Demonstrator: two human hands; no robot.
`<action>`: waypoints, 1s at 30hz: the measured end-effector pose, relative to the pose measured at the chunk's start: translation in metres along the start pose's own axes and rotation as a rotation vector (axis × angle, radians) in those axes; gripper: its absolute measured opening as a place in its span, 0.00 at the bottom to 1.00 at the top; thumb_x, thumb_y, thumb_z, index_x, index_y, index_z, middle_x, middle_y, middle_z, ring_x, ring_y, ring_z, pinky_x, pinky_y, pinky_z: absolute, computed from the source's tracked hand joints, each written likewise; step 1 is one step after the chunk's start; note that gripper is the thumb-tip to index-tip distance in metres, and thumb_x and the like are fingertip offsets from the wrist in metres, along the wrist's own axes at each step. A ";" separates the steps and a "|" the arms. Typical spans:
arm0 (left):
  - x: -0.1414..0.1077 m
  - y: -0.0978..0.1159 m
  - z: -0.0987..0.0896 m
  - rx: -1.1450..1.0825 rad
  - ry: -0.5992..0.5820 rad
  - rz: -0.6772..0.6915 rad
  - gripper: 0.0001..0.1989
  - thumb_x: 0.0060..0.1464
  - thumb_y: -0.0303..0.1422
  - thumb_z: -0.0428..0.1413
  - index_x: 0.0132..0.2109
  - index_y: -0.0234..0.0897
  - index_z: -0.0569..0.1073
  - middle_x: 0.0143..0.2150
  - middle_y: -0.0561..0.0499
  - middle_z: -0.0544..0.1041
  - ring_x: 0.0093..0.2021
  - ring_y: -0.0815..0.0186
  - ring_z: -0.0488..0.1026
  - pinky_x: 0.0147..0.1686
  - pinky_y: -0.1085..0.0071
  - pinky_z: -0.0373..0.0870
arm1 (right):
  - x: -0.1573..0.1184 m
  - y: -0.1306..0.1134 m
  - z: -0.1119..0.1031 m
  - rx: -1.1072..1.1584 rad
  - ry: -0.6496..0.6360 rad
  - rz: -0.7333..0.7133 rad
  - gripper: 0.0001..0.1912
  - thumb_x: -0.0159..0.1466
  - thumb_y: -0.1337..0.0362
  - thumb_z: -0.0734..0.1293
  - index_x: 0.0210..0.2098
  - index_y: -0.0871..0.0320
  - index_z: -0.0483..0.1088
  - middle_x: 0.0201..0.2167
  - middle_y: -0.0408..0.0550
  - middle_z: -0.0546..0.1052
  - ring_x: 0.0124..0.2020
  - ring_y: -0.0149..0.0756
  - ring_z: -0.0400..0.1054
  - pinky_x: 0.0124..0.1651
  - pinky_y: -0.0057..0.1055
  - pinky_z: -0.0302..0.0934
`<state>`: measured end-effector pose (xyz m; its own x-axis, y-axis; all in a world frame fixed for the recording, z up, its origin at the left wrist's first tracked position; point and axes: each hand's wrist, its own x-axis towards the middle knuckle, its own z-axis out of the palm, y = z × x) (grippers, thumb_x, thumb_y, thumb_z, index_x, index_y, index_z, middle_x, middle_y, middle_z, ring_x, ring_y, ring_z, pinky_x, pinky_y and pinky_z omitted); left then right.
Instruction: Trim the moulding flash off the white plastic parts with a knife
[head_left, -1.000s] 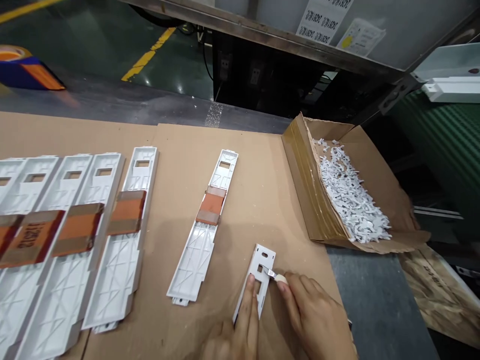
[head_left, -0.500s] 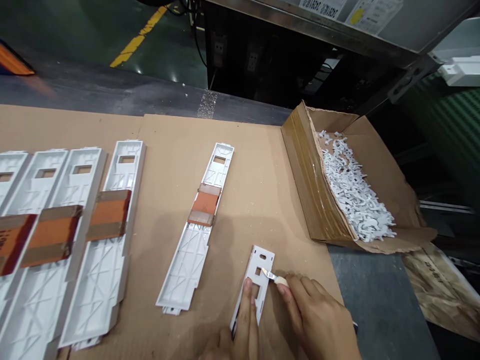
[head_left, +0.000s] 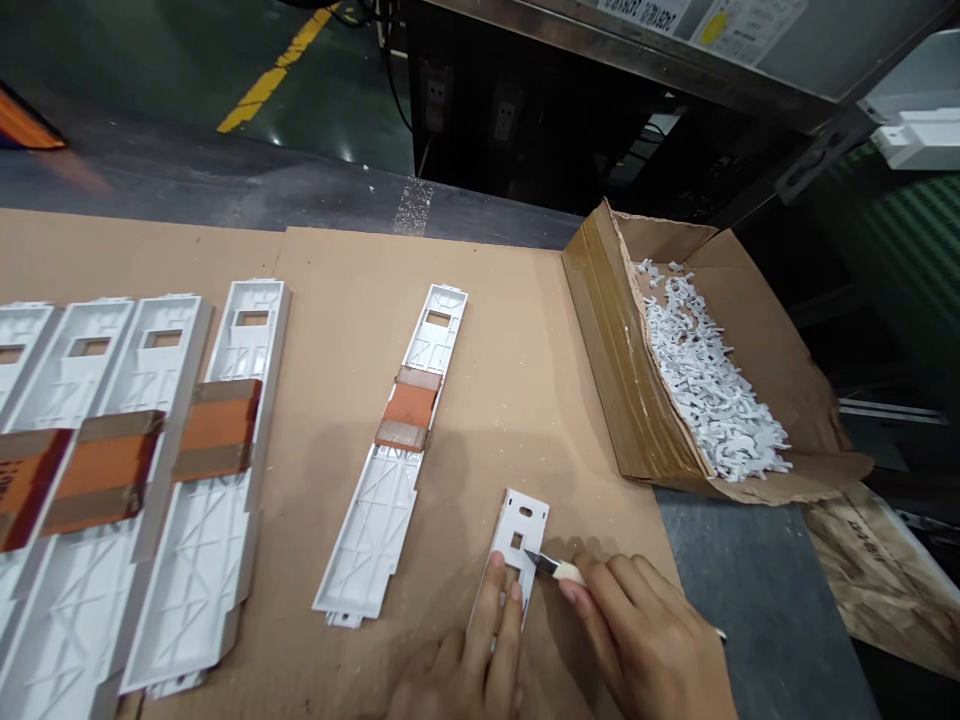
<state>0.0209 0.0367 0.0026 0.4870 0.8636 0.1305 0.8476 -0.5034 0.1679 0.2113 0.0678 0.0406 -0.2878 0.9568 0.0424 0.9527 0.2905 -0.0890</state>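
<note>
On the cardboard at the bottom centre lies a narrow white plastic plate (head_left: 526, 523) with an oval slot and rectangular cut-outs. My left hand (head_left: 480, 660) holds it down, index and middle fingers stretched over its lower part; the thumb cannot be made out. My right hand (head_left: 649, 625) is closed around the pale handle of a craft knife (head_left: 550, 566). The blade tip rests at the plate's face, just right of the small square cut-out. Left of my hands lies a long white plastic tray-like strip (head_left: 360, 540) with an orange-brown taped block (head_left: 409, 405) across it.
Several similar white strips (head_left: 187, 590) with orange taped blocks (head_left: 219, 430) line the left side. A cardboard box (head_left: 611, 370) of small white plastic pieces (head_left: 712, 390) stands at the right. Behind, a metal shelf edge (head_left: 637, 60) overhangs the grey table edge (head_left: 285, 195).
The knife blade has shifted slightly down from beside the square cut-out and turned, now looking darker. My left fingers have spread a little and moved slightly right on the plate.
</note>
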 end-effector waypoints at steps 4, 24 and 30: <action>0.006 -0.013 -0.006 -0.176 0.077 -0.144 0.17 0.60 0.32 0.44 0.54 0.33 0.68 0.52 0.45 0.74 0.31 0.71 0.74 0.26 0.77 0.69 | -0.001 -0.004 -0.007 0.009 0.004 -0.045 0.14 0.69 0.60 0.56 0.29 0.55 0.67 0.23 0.42 0.67 0.25 0.33 0.61 0.32 0.31 0.51; 0.011 -0.032 -0.009 -0.682 0.145 -0.267 0.07 0.58 0.26 0.50 0.31 0.38 0.66 0.28 0.53 0.66 0.29 0.70 0.66 0.31 0.73 0.63 | 0.001 -0.003 -0.013 0.014 -0.014 -0.095 0.13 0.69 0.60 0.56 0.31 0.55 0.67 0.23 0.42 0.67 0.26 0.33 0.61 0.33 0.30 0.50; 0.007 -0.027 0.005 -0.219 0.204 -0.042 0.16 0.57 0.28 0.51 0.52 0.31 0.68 0.51 0.43 0.73 0.37 0.60 0.67 0.34 0.64 0.64 | 0.016 -0.005 0.001 -0.038 0.045 -0.029 0.19 0.70 0.59 0.51 0.29 0.55 0.66 0.22 0.42 0.68 0.24 0.34 0.62 0.29 0.31 0.47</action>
<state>0.0022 0.0562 -0.0057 0.3809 0.8714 0.3090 0.7897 -0.4805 0.3815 0.2014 0.0819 0.0403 -0.3116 0.9461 0.0888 0.9473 0.3166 -0.0494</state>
